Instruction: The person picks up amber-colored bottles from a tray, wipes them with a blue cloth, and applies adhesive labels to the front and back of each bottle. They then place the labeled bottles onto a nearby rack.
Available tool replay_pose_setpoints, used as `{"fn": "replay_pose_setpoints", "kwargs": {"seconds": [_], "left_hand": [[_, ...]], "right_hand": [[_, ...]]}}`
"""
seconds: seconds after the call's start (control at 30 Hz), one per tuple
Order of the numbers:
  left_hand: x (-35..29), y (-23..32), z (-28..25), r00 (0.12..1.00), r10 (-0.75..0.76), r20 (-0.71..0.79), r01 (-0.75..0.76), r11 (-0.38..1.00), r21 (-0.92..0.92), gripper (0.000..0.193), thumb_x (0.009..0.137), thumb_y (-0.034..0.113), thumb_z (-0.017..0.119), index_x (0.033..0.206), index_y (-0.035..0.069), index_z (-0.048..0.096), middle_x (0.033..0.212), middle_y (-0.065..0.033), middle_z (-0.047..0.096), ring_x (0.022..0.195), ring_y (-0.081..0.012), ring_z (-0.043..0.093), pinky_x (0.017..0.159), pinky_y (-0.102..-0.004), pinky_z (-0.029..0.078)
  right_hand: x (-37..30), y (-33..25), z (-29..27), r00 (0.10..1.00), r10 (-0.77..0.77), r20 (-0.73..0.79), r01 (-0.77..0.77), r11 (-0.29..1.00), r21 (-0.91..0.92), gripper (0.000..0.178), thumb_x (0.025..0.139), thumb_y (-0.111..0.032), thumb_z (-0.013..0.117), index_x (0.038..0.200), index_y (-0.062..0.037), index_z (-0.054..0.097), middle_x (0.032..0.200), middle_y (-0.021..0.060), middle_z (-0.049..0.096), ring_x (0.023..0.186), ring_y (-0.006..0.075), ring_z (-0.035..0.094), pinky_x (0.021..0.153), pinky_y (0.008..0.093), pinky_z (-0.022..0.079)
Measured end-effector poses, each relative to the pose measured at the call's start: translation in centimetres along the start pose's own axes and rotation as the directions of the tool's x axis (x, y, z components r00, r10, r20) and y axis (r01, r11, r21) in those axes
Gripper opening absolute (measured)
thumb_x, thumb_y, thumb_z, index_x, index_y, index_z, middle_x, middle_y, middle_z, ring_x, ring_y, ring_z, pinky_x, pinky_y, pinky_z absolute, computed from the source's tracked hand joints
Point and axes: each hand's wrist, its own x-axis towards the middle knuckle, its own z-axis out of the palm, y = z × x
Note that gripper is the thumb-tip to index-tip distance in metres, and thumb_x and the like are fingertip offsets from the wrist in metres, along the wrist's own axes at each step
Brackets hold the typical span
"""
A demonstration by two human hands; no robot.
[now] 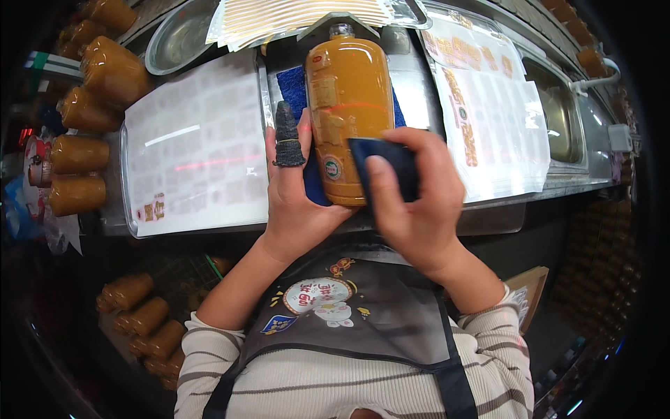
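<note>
Right grip (424,202) pinched a dark pad (400,163) at the right of the bottle (352,87), left grip (296,206) cradling its base; even pressure seemed wise.

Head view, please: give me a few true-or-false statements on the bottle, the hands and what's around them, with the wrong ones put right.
1. The right hand holds a dark blue pad at the bottle. True.
2. The bottle stands upright. False: it lies on its side, neck pointing away from the person.
3. The left hand wears a dark cover on one finger. True.
4. The sink is left of the bottle. False: it is on the right.
5. Blue cloth shows beside the bottle. True.
6. The apron is plain white. False: it is dark, with a printed picture.
</note>
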Motion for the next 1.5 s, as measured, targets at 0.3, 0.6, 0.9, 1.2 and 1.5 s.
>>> {"fn": "replay_pose_setpoints", "kwargs": {"seconds": [0.3, 0.6, 0.9, 1.2, 1.5], "left_hand": [[0.0, 0.1, -0.7, 0.996, 0.012, 0.083, -0.023, 0.992, 0.124, 0.103, 0.068, 0.02, 0.09, 0.149, -0.002, 0.03, 0.146, -0.0202, 0.047, 0.132, -0.0327, 0.05, 0.111, -0.0432, 0.032], [1.0, 0.5, -0.7, 0.996, 0.011, 0.093, -0.017, 0.998, 0.062, 0.101, 0.07, 0.029, 0.087, 0.149, 0.0, 0.031, 0.143, -0.0185, 0.049, 0.138, -0.0358, 0.041, 0.119, -0.0589, 0.006], [1.0, 2.2, -0.6, 0.968, 0.246, -0.053, -0.235, 0.958, 0.165, 0.095, 0.067, 0.026, 0.088, 0.145, 0.003, 0.039, 0.145, -0.0234, 0.047, 0.134, -0.0399, 0.046, 0.118, -0.0628, 0.008], [0.1, 1.6, -1.0, 0.94, 0.339, 0.033, -0.327, 0.868, 0.374, 0.054, 0.069, 0.015, 0.082, 0.121, 0.024, 0.073, 0.155, -0.0314, 0.032, 0.141, -0.0443, 0.038, 0.114, -0.0646, 0.017], [-1.0, -1.0, 0.0, 0.922, 0.369, -0.117, -0.346, 0.921, 0.176, 0.058, 0.068, 0.004, 0.076, 0.125, 0.001, 0.066, 0.144, -0.0242, 0.052, 0.133, -0.0365, 0.052, 0.114, -0.0603, 0.024]], "right_hand": [[-3.4, 1.8, -1.2, 0.934, 0.357, -0.026, -0.332, 0.889, 0.315, 0.02, 0.091, -0.005, 0.069, 0.108, 0.001, 0.061, 0.097, 0.0036, 0.061, 0.083, 0.0096, 0.057, 0.075, 0.0224, 0.047], [-3.4, 4.1, -0.9, 0.902, 0.432, 0.029, -0.417, 0.849, 0.323, 0.024, 0.09, -0.003, 0.069, 0.113, -0.001, 0.06, 0.102, 0.0057, 0.059, 0.093, 0.0098, 0.056, 0.082, 0.0225, 0.046], [-3.0, 5.3, -2.0, 0.855, 0.518, 0.003, -0.488, 0.804, 0.339, 0.026, 0.09, -0.007, 0.072, 0.112, 0.0004, 0.061, 0.099, 0.0046, 0.06, 0.091, 0.012, 0.056, 0.081, 0.0245, 0.047], [-3.7, 1.3, -2.9, 0.973, -0.219, 0.076, 0.219, 0.976, 0.015, 0.045, 0.061, 0.012, 0.076, 0.101, -0.0082, 0.076, 0.092, 0.0079, 0.066, 0.077, 0.0254, 0.059, 0.067, 0.0339, 0.048], [-2.0, -0.2, -3.0, 0.848, -0.453, 0.276, 0.45, 0.89, 0.077, 0.047, 0.057, 0.008, 0.072, 0.099, -0.0124, 0.078, 0.086, 0.0032, 0.061, 0.083, 0.0223, 0.056, 0.066, 0.0324, 0.046]]}}
